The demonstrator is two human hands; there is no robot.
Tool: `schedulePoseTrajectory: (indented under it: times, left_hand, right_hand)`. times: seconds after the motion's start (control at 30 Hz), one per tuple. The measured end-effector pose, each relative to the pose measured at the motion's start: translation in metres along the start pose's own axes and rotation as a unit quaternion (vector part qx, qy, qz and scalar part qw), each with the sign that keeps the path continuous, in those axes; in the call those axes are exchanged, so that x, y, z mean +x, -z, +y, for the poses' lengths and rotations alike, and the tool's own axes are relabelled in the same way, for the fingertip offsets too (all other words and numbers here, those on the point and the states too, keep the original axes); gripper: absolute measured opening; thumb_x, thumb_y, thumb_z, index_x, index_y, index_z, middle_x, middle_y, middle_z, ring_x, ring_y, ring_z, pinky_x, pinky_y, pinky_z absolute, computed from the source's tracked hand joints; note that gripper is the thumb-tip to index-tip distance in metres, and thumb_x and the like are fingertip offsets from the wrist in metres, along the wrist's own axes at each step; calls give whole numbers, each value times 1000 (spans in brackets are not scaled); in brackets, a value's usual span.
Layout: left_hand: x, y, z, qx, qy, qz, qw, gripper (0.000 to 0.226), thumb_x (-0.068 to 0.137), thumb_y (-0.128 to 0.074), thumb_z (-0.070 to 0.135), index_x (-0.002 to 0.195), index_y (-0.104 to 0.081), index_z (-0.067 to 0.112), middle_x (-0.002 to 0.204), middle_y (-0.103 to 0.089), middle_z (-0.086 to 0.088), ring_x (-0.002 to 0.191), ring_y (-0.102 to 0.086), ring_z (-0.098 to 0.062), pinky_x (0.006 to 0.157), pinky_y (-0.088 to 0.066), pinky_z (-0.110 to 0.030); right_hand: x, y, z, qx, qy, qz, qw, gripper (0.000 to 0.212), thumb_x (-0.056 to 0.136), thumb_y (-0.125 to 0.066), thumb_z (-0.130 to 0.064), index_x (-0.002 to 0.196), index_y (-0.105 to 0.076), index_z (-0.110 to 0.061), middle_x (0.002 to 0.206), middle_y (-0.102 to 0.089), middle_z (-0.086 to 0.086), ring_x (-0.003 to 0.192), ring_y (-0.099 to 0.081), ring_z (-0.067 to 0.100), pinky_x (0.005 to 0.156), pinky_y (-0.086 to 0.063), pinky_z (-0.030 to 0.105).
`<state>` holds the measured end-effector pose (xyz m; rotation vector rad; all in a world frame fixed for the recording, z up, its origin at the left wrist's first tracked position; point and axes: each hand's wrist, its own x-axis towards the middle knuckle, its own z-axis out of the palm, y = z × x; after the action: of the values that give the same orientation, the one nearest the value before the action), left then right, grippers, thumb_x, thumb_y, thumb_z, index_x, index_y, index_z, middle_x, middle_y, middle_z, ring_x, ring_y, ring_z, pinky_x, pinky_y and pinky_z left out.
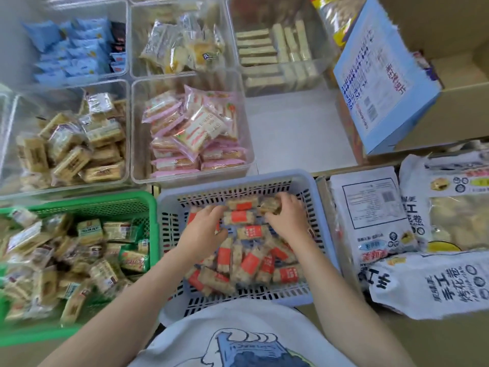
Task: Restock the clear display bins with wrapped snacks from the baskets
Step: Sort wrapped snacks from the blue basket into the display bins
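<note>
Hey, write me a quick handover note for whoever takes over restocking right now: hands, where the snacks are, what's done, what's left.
Left hand: in the blue basket, fingers resting on the red-label bars.
Right hand: holds one or two bars at the basket's far end.
Green basket, left of it: still heaped with mixed snacks.
Bins: the pink bin, tan bin, blue-packet bin and stick bin all hold stock.
Done: cannot tell how much.
Left: empty both baskets into matching bins.
</note>
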<state>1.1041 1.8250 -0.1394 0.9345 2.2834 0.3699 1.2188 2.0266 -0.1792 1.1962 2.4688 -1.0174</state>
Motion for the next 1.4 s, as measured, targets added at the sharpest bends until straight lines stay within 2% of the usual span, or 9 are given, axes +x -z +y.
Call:
schedulePoseTrajectory:
  times: [0.17, 0.4, 0.6, 0.83, 1.0, 1.1, 1.2, 1.3, 1.4]
  left_hand:
    - [-8, 2, 4, -13, -70, 79, 994, 64, 90, -59, 41, 149, -42, 24, 152, -43, -2, 141, -37, -27, 114, -35, -47]
    - [-43, 48, -51, -62, -15, 167, 984, 46, 91, -67, 38, 135, -57, 28, 118, -67, 6, 110, -61, -18, 81, -48, -30]
    - [-90, 123, -150, -226, 84, 313, 919, 49, 94, -68, 25, 140, -54, 22, 114, -67, 6, 99, -62, -14, 82, -50, -26]
    - [-73, 244, -246, -253, 110, 458, 845, 45, 97, -61, 17, 142, -51, 19, 123, -63, -3, 110, -57, -20, 90, -46, -30]
    - [-15, 276, -296, -172, 105, 384, 901, 51, 97, -60, 23, 146, -47, 19, 134, -55, -5, 127, -48, -25, 102, -41, -37]
    - [1, 261, -315, -147, 87, 274, 946, 66, 100, -51, 45, 157, -26, 22, 164, -23, -7, 151, -17, -29, 123, -19, -47]
    - [-16, 239, -327, -118, 51, 272, 954, 71, 99, -44, 56, 159, -12, 35, 168, -1, 2, 154, 5, -23, 123, -7, -47]
    - [-33, 216, -340, -22, -11, 254, 967, 79, 94, -42, 64, 157, 1, 45, 167, 13, 4, 154, 10, -26, 121, -12, -53]
    - [-27, 212, -349, 16, -12, 208, 978, 87, 86, -37, 77, 149, 19, 54, 162, 30, 7, 154, 8, -33, 119, -18, -55]
  right_hand:
    - [-31, 0, -60, 175, 21, -113, 978, 46, 89, -56, -40, 134, -51, -28, 131, -55, -5, 121, -53, 17, 102, -48, 46]
    - [-58, -21, -157, 219, 67, -158, 960, 34, 98, -54, -42, 129, -53, -29, 119, -58, -6, 112, -57, 11, 93, -50, 36]
    - [-60, -74, -250, 166, 121, -69, 976, 15, 99, -52, -27, 113, -56, -26, 107, -59, 2, 95, -59, 20, 79, -48, 36]
    - [-63, -128, -346, 67, 230, 14, 971, 33, 99, -51, -16, 131, -56, -13, 129, -50, 0, 124, -43, 15, 105, -33, 24]
    - [-48, -158, -381, -126, 350, 78, 925, 50, 99, -54, -31, 146, -44, -19, 154, -37, 7, 144, -32, 27, 114, -34, 46]
    - [-35, -179, -379, -227, 347, 65, 908, 55, 100, -44, -50, 151, -35, -32, 165, -21, 10, 152, -15, 38, 114, -31, 58]
    - [-21, -185, -383, -232, 344, 51, 909, 55, 103, -36, -55, 155, -29, -40, 168, -6, 5, 154, 5, 35, 119, -19, 58]
    - [0, -175, -402, -218, 349, 7, 911, 61, 103, -44, -50, 157, -18, -44, 168, 8, -1, 153, 18, 29, 122, -9, 53]
    - [21, -164, -421, -261, 372, -21, 890, 77, 97, -62, -40, 158, -15, -44, 168, 8, 3, 154, 13, 33, 119, -20, 58]
